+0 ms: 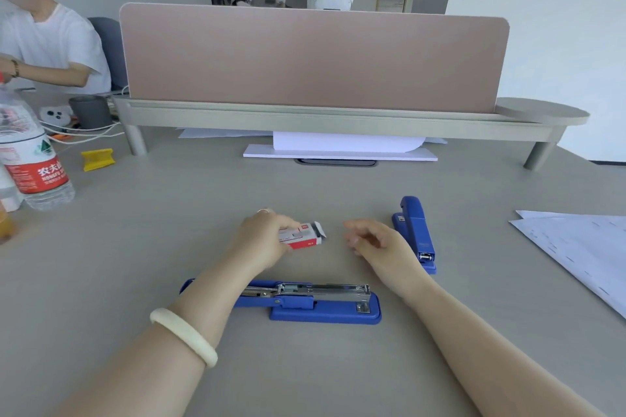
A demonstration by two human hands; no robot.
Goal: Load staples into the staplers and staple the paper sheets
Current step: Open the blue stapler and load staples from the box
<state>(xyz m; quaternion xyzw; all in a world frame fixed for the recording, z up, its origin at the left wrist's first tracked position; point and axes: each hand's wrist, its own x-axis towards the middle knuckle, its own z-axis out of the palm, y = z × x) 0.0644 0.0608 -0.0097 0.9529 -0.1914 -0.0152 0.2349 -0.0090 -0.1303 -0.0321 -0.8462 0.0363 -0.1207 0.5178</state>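
Cardboard, red and white, the box lies on the surface with its end flap open, and the left hand grips it by the long sides. The right hand hovers just beside the flap, fingers loosely curled, holding nothing. The box looks light and easy to crush, so a gentle side grip suits. The strips inside are probably brittle and best slid out flat. The open stapler lies nearer the person, with the shut stapler and sheets to the right.

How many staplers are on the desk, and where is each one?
2. The opened stapler lies nearest the person, partly covered by the left forearm. The closed stapler lies just right of the right hand. Others may be hidden under the shelf.
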